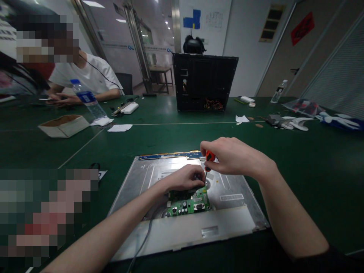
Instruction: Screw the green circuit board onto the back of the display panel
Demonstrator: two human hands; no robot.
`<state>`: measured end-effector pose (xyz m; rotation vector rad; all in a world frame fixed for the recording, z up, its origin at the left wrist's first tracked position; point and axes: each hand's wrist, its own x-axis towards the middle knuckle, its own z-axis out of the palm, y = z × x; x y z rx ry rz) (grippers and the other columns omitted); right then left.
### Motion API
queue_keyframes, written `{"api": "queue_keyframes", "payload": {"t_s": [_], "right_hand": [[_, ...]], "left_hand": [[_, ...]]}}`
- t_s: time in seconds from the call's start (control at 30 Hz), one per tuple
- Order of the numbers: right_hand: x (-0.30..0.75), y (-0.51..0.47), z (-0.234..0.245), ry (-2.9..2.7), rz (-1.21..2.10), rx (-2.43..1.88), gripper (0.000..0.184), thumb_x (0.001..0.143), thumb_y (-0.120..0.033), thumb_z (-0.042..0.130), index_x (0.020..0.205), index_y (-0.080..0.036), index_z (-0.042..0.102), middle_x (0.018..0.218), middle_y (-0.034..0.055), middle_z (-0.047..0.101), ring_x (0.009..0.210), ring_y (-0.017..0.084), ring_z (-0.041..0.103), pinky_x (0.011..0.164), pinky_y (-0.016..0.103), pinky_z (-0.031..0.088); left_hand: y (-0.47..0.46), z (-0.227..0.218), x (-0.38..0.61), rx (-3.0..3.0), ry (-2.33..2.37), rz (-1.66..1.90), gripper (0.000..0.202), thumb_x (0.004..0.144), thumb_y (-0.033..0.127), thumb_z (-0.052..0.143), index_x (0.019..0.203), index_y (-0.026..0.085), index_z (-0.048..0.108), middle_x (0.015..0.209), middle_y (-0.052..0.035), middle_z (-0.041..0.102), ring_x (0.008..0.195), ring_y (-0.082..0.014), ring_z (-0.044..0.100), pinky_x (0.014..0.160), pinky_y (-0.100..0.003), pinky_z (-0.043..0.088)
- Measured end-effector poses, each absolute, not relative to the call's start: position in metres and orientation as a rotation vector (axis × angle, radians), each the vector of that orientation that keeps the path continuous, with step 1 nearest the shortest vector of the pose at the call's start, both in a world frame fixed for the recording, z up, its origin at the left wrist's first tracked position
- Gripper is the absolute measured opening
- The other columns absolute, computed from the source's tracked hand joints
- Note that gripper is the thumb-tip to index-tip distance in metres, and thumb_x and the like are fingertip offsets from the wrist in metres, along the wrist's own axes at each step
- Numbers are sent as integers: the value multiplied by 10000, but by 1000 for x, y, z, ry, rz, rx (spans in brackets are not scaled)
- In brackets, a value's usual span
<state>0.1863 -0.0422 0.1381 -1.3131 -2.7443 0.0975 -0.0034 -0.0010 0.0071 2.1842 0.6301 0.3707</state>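
My right hand (229,153) is closed around the red-and-black handle of a screwdriver (209,156). Its thin shaft points down at the upper right corner of a green circuit board (186,206). Close beside the tip is my left hand (187,177), fingers curled together over the board's upper part; what they pinch, if anything, is hidden. The board sits on the silver metal back of a display panel (239,212), which lies flat on the table. Along the panel's far edge runs a narrow blue circuit strip (167,156). A grey cable (145,239) trails from the board's left side toward me.
A black monitor housing (204,81) stands upright across the green table (153,138). At the left are a paper box (64,126), a water bottle (89,99) and a seated person in a white shirt (96,70). White gloves (295,122) and another bottle (279,91) are at the right.
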Motion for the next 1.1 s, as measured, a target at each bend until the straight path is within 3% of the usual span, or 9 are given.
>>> {"api": "queue_keyframes", "payload": {"t_s": [0.47, 0.67, 1.1], "right_hand": [[185, -45, 138, -2746, 114, -1321, 204, 869, -383, 602, 969, -206, 594, 812, 31, 656, 663, 167, 543, 539, 283, 301], [184, -44, 138, -2752, 114, -1340, 138, 829, -264, 629, 948, -199, 610, 815, 33, 655, 681, 163, 552, 546, 281, 305], [184, -42, 138, -2726, 36, -1393, 213, 856, -400, 627, 933, -203, 610, 798, 30, 666, 687, 172, 569, 537, 272, 296]], "left_hand": [[0, 3, -2, 2144, 619, 379, 36, 827, 144, 652, 863, 142, 655, 829, -28, 677, 767, -176, 617, 721, -264, 466], [1, 3, -3, 2140, 618, 378, 28, 823, 148, 662, 851, 147, 657, 818, -20, 676, 765, -174, 614, 722, -260, 463], [2, 6, -3, 2155, 638, 358, 23, 816, 136, 677, 830, 154, 673, 821, -13, 670, 768, -167, 607, 706, -249, 448]]}}
